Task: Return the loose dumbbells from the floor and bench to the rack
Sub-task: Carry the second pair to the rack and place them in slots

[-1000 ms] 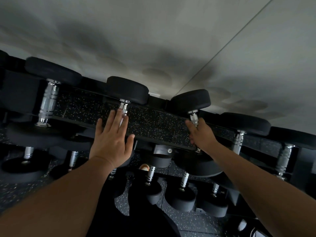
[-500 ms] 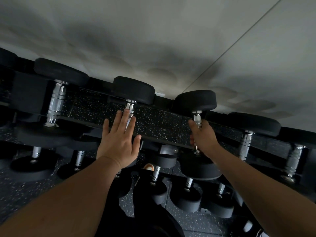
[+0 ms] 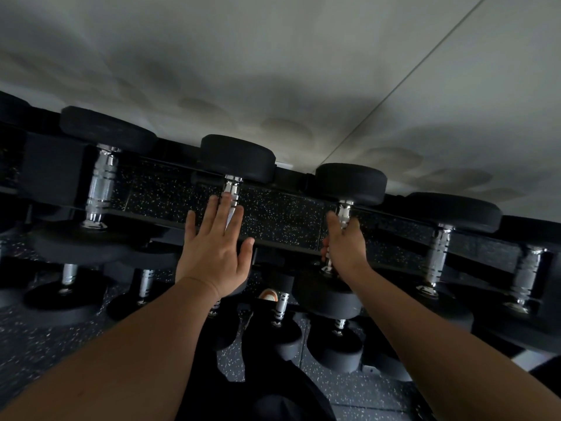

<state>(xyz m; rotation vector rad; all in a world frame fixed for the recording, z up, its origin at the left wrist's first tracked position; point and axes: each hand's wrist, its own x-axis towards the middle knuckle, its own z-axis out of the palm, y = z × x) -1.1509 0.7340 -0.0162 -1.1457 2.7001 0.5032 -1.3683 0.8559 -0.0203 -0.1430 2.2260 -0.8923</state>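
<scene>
- Both hands sit slightly lower than before (small shift).
- Left hand [image 3: 212,256] flat, fingers straight, over one dumbbell handle [image 3: 232,189].
- Right hand [image 3: 344,246] grips a second dumbbell [image 3: 350,183] on the rack [image 3: 279,214].

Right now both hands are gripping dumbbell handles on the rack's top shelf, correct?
Not quite. Only the right hand grips a dumbbell handle on the top shelf. The left hand lies flat and open, its fingers straight over the neighbouring dumbbell without curling round it. The head view shows this.
</scene>
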